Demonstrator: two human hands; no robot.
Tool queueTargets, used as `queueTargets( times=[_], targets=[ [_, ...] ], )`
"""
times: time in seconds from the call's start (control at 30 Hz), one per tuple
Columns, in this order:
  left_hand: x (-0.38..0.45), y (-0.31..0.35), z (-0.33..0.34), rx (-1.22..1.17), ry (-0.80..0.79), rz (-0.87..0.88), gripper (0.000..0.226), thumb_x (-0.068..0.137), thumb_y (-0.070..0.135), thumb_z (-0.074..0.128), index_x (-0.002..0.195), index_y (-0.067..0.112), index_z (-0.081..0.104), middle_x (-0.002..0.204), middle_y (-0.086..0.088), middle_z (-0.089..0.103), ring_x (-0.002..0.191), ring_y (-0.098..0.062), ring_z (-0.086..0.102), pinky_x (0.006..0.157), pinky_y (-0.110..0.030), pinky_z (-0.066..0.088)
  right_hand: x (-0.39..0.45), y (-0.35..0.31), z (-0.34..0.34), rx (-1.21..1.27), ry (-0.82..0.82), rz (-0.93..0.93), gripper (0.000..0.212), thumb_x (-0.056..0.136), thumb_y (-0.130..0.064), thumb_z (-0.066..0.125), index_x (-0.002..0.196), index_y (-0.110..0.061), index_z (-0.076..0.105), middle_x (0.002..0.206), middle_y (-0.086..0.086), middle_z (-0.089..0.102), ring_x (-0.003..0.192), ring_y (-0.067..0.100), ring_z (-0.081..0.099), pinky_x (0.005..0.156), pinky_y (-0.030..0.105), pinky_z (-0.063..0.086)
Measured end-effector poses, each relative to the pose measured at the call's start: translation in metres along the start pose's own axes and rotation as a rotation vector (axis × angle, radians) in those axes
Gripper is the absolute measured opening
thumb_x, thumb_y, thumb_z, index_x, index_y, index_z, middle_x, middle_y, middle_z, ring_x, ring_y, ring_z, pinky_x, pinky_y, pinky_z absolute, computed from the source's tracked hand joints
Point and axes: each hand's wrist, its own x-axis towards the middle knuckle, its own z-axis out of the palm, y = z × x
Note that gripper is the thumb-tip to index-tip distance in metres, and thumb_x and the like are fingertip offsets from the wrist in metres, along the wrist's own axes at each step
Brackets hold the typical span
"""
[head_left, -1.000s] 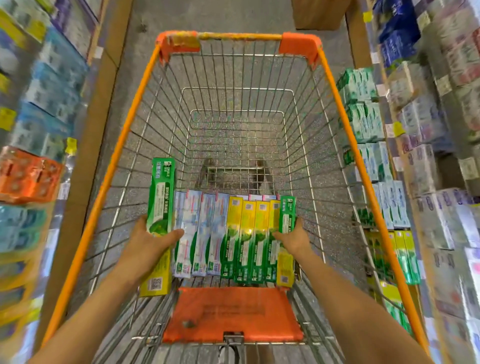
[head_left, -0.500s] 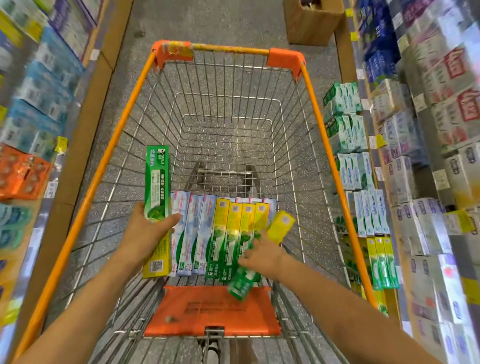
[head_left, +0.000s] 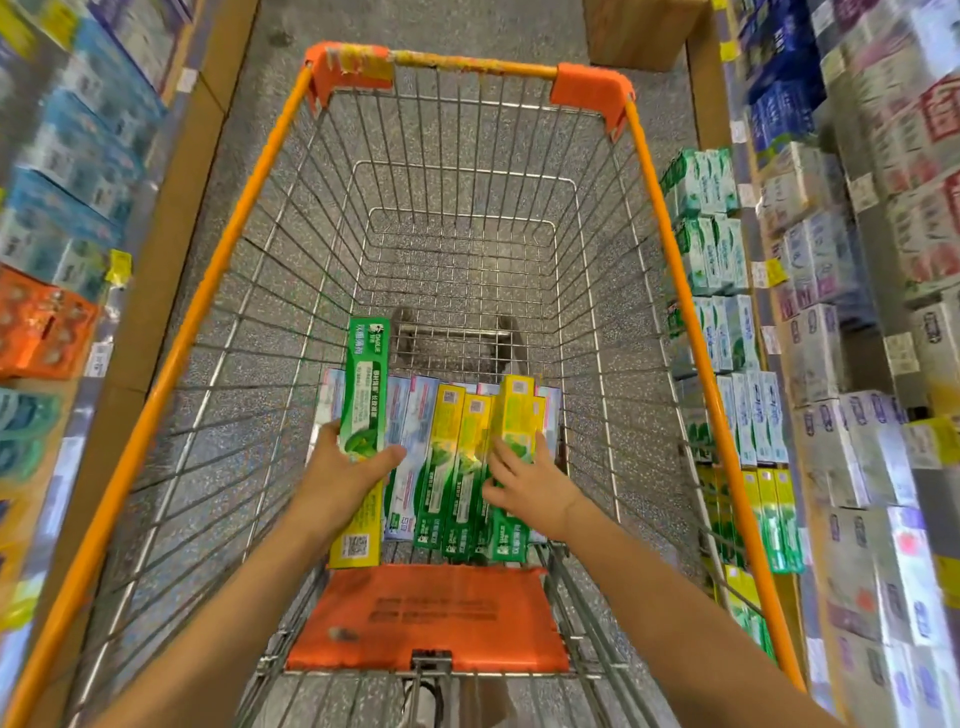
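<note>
Yellow box (head_left: 517, 415), tilted a moment ago, now lies aligned, right end of row (head_left: 447, 467) in cart (head_left: 675, 260); your right hand (head_left: 535, 483) presses it, fingers straight. Your left hand (head_left: 337, 478) grips green box (head_left: 363, 384), left end. Row nearly squared.

The far half of the cart (head_left: 207, 291) stands open from above. Toothpaste boxes (head_left: 452, 457) fill the near end, between its wire sides.
</note>
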Motion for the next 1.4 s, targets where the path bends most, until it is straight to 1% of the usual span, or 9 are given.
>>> queueTargets(
  times=[0.23, 0.3, 0.37, 0.43, 0.67, 0.83, 1.13, 1.27, 1.4],
  targets=[
    [0.002, -0.002, -0.005, -0.026, 0.017, 0.029, 0.059, 0.085, 0.014, 0.068, 0.133, 0.012, 0.034, 0.092, 0.006, 0.053, 0.07, -0.003, 0.049, 0.058, -0.019, 0.037, -0.006, -0.004, 0.016, 0.408, 0.053, 0.148, 0.083, 0.086, 0.01, 0.046, 0.151, -0.014, 0.001, 0.152, 0.009, -0.024, 0.142, 0.025, -0.021, 0.112, 0.057, -0.005],
    [0.004, -0.001, -0.005, -0.043, 0.029, 0.023, 0.05, 0.085, 0.014, 0.067, 0.123, 0.017, 0.035, 0.086, 0.008, 0.051, 0.067, -0.004, 0.05, 0.055, -0.02, 0.038, -0.001, -0.013, 0.014, 0.823, 0.19, 0.528, 0.069, 0.094, -0.004, 0.043, 0.151, -0.012, 0.005, 0.158, 0.015, 0.003, 0.145, 0.028, 0.011, 0.116, 0.044, 0.019],
    [0.007, -0.003, -0.003, -0.057, 0.034, 0.011, 0.045, 0.084, 0.015, 0.069, 0.116, 0.016, 0.037, 0.095, -0.003, 0.059, 0.069, -0.012, 0.058, 0.063, -0.028, 0.047, 0.011, -0.021, 0.008, 1.121, 0.255, 0.85, 0.067, 0.096, -0.035, 0.048, 0.147, -0.006, 0.015, 0.142, 0.015, 0.042, 0.12, 0.03, 0.052, 0.09, 0.036, 0.047],
    [0.006, -0.004, 0.0, -0.056, 0.026, -0.001, 0.046, 0.083, 0.016, 0.07, 0.118, 0.016, 0.041, 0.099, -0.005, 0.061, 0.073, -0.016, 0.061, 0.068, -0.032, 0.049, 0.021, -0.028, 0.002, 1.249, 0.125, 0.904, 0.075, 0.091, -0.046, 0.054, 0.143, -0.006, 0.017, 0.124, 0.01, 0.057, 0.101, 0.028, 0.063, 0.071, 0.033, 0.047],
    [0.0, -0.007, -0.002, -0.044, -0.008, 0.0, 0.051, 0.081, 0.017, 0.071, 0.121, 0.02, 0.039, 0.098, 0.0, 0.061, 0.078, -0.019, 0.063, 0.073, -0.038, 0.052, 0.01, -0.015, 0.008, 1.296, 0.221, 1.086, 0.04, 0.093, -0.03, 0.057, 0.12, -0.006, 0.038, 0.098, 0.008, 0.063, 0.073, 0.023, 0.059, 0.052, 0.027, 0.04],
    [-0.001, -0.004, 0.004, -0.065, 0.003, 0.004, 0.05, 0.082, 0.015, 0.07, 0.122, 0.018, 0.039, 0.097, 0.0, 0.06, 0.082, -0.021, 0.062, 0.075, -0.038, 0.052, -0.003, 0.007, 0.028, 1.326, 0.258, 1.141, 0.052, 0.094, -0.018, 0.056, 0.132, 0.006, 0.032, 0.076, 0.006, 0.054, 0.061, 0.018, 0.051, 0.042, 0.024, 0.032],
    [0.005, -0.022, -0.002, -0.021, 0.045, 0.015, 0.055, 0.079, 0.017, 0.073, 0.125, 0.012, 0.045, 0.102, -0.005, 0.064, 0.087, -0.022, 0.065, 0.081, -0.043, 0.053, 0.013, -0.002, 0.044, 1.355, 0.223, 1.209, 0.06, 0.096, -0.015, 0.051, 0.144, 0.002, 0.018, 0.111, 0.018, 0.061, 0.077, 0.024, 0.056, 0.051, 0.026, 0.037],
    [0.006, -0.029, -0.001, -0.032, 0.067, 0.025, 0.049, 0.082, 0.014, 0.069, 0.123, 0.008, 0.043, 0.092, 0.001, 0.06, 0.074, -0.011, 0.061, 0.059, -0.023, 0.044, 0.016, 0.001, 0.047, 1.385, 0.14, 1.131, 0.079, 0.095, -0.023, 0.055, 0.148, 0.001, 0.002, 0.127, 0.021, 0.056, 0.103, 0.032, 0.061, 0.068, 0.033, 0.046],
    [0.009, -0.032, 0.002, 0.01, 0.09, 0.032, 0.046, 0.084, 0.016, 0.069, 0.121, 0.013, 0.041, 0.09, 0.005, 0.057, 0.072, -0.007, 0.056, 0.056, -0.02, 0.04, 0.024, 0.002, 0.056, 1.461, 0.078, 1.094, 0.071, 0.094, -0.02, 0.056, 0.147, 0.0, 0.012, 0.113, 0.024, 0.061, 0.087, 0.03, 0.061, 0.058, 0.03, 0.045]
  ],
)
